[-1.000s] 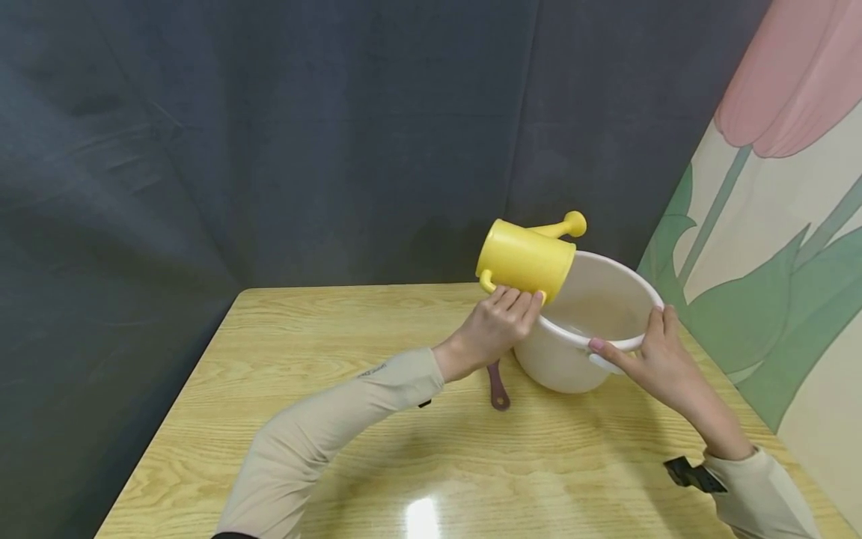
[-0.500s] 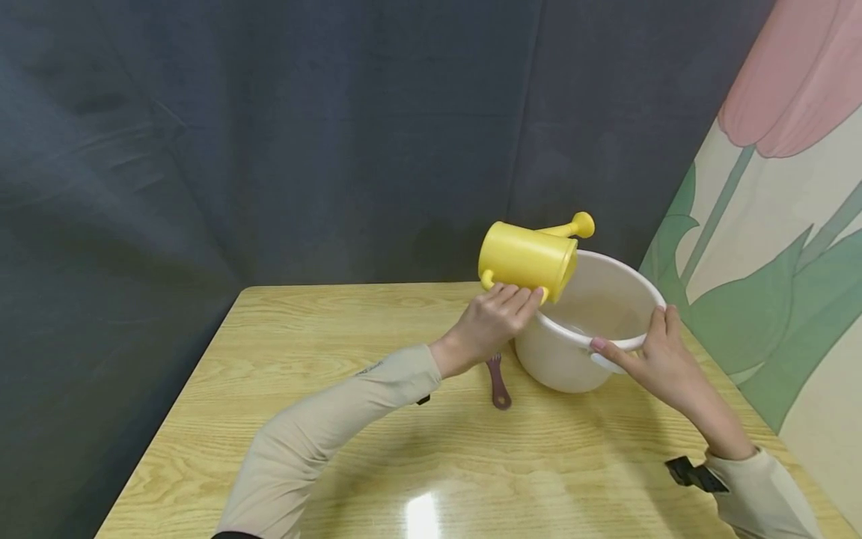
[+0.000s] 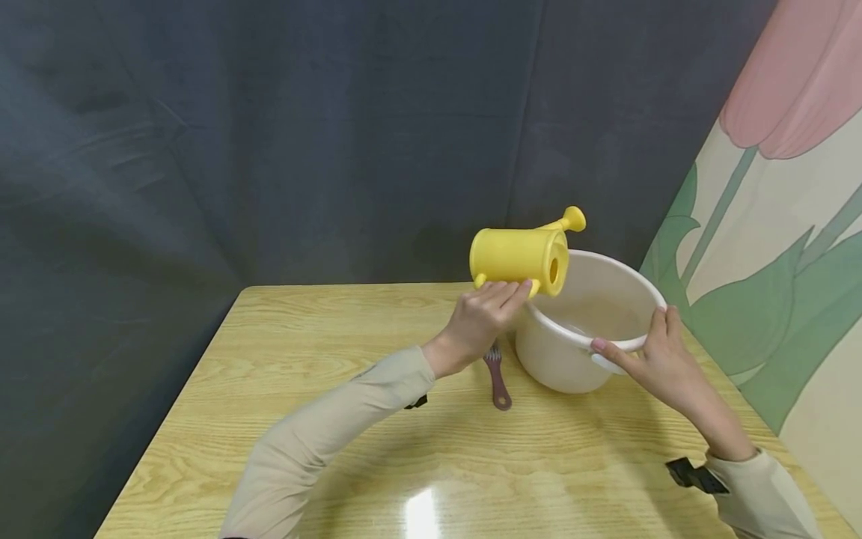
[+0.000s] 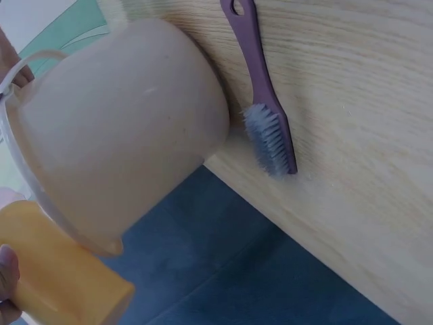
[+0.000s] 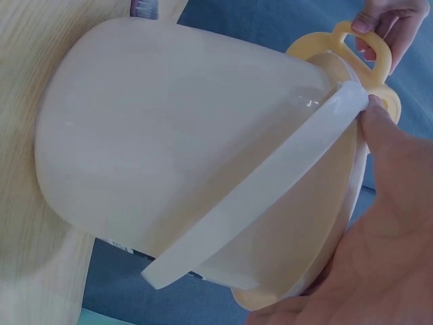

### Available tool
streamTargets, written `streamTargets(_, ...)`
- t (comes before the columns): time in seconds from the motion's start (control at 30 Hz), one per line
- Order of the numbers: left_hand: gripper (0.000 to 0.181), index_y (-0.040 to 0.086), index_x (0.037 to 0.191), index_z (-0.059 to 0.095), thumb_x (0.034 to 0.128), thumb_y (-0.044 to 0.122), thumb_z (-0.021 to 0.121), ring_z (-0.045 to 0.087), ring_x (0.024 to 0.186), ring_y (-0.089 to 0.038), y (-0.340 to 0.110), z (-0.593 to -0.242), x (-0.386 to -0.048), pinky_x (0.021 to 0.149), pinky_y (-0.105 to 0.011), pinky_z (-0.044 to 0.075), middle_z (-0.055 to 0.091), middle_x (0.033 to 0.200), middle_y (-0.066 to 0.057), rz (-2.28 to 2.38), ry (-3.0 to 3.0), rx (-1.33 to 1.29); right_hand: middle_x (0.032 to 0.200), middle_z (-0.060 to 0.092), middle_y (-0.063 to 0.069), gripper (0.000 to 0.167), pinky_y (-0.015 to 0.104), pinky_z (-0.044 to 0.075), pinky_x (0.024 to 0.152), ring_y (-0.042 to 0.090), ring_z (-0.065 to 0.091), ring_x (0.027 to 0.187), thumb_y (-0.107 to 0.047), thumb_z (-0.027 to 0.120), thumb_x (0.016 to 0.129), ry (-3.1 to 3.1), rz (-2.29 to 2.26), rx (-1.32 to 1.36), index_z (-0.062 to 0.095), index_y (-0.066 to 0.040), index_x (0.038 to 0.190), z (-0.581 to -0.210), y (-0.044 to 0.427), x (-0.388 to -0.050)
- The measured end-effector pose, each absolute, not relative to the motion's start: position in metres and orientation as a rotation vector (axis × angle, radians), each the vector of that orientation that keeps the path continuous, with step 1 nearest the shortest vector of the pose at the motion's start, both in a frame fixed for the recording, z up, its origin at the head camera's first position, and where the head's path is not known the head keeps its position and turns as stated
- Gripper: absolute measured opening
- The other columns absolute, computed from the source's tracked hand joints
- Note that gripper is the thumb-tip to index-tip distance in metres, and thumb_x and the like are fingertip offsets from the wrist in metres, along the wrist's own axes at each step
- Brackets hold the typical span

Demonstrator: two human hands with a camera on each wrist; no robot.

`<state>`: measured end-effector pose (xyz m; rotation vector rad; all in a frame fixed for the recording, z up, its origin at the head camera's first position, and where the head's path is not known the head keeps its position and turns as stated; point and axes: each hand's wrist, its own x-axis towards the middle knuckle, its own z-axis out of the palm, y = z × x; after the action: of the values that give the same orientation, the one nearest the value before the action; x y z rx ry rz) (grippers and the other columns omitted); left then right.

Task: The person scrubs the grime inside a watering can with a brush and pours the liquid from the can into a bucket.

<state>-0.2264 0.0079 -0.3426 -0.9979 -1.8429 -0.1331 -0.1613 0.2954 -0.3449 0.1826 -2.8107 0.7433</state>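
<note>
My left hand (image 3: pixel 480 316) grips the handle of a yellow watering can (image 3: pixel 513 256). The can lies tipped on its side above the left rim of a white plastic bucket (image 3: pixel 564 365), its round filling hole turned partly toward me and its sprinkler head pointing up and right. With thumb and fingers, my right hand (image 3: pixel 668 367) holds the bucket's near-right rim. The bucket stands on the table; its white carrying handle (image 5: pixel 260 186) hangs down in the right wrist view. A purple brush (image 4: pixel 267 95) with grey bristles lies beside the bucket, touching neither hand.
A light wooden table (image 3: pixel 303 337) bears everything. Dark cloth (image 3: pixel 377 150) hangs behind it, and a wall with a painted tulip (image 3: pixel 795 82) rises close to the right of the bucket.
The watering can has turned from mouth-down to nearly level, showing its filling hole, and has shifted slightly left with my left hand. More of the brush shows. Right hand and bucket stay put.
</note>
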Motion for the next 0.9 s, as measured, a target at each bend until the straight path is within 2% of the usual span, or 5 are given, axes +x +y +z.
streamTargets(0.4, 0.037, 0.008, 0.123, 0.069, 0.0884, -0.004, 0.068, 0.070, 0.097, -0.014, -0.006, -0.348, -0.228, 0.069, -0.025, 0.059, 0.072, 0.113, -0.002, -0.313, -1.898, -0.925, 0.137, 0.017, 0.044, 0.107, 0.073, 0.045, 0.072, 0.058, 0.045, 0.098, -0.046, 0.071, 0.089, -2.814, 0.738, 0.185, 0.010, 0.025, 0.141, -0.345, 0.295, -0.163)
streamTargets(0.57, 0.056, 0.004, 0.125, 0.068, 0.0733, -0.018, 0.065, 0.071, 0.087, -0.014, -0.012, -0.352, -0.231, 0.054, -0.024, 0.055, 0.073, 0.109, -0.005, -0.466, -1.919, -0.937, 0.146, 0.002, 0.047, 0.112, 0.078, 0.040, 0.078, 0.068, 0.038, 0.109, -0.048, 0.069, 0.090, -2.854, 0.745, 0.168, 0.002, 0.024, 0.144, -0.345, 0.296, -0.164)
streamTargets(0.7, 0.063, 0.001, 0.124, 0.068, 0.0659, -0.022, 0.060, 0.070, 0.073, -0.011, -0.017, -0.354, -0.232, 0.043, -0.021, 0.045, 0.074, 0.106, -0.008, -0.575, -1.925, -0.951, 0.143, 0.008, 0.046, 0.111, 0.076, 0.043, 0.076, 0.062, 0.042, 0.104, -0.048, 0.069, 0.091, -2.849, 0.740, 0.167, 0.004, 0.025, 0.143, -0.345, 0.297, -0.163)
streamTargets(0.8, 0.063, 0.000, 0.123, 0.068, 0.0662, -0.024, 0.056, 0.071, 0.072, -0.011, -0.020, -0.355, -0.232, 0.045, -0.021, 0.047, 0.072, 0.111, -0.012, -0.653, -1.934, -0.946, 0.140, 0.013, 0.045, 0.110, 0.074, 0.044, 0.074, 0.059, 0.043, 0.100, -0.048, 0.069, 0.091, -2.841, 0.738, 0.165, 0.006, 0.025, 0.143, -0.345, 0.297, -0.163)
streamTargets(0.9, 0.062, -0.002, 0.123, 0.067, 0.0673, -0.026, 0.053, 0.072, 0.072, -0.013, -0.022, -0.357, -0.233, 0.056, -0.024, 0.056, 0.070, 0.114, -0.015, -0.760, -1.950, -0.922, 0.141, 0.011, 0.045, 0.110, 0.075, 0.043, 0.075, 0.060, 0.043, 0.102, -0.049, 0.068, 0.091, -2.850, 0.736, 0.159, 0.005, 0.025, 0.143, -0.344, 0.297, -0.163)
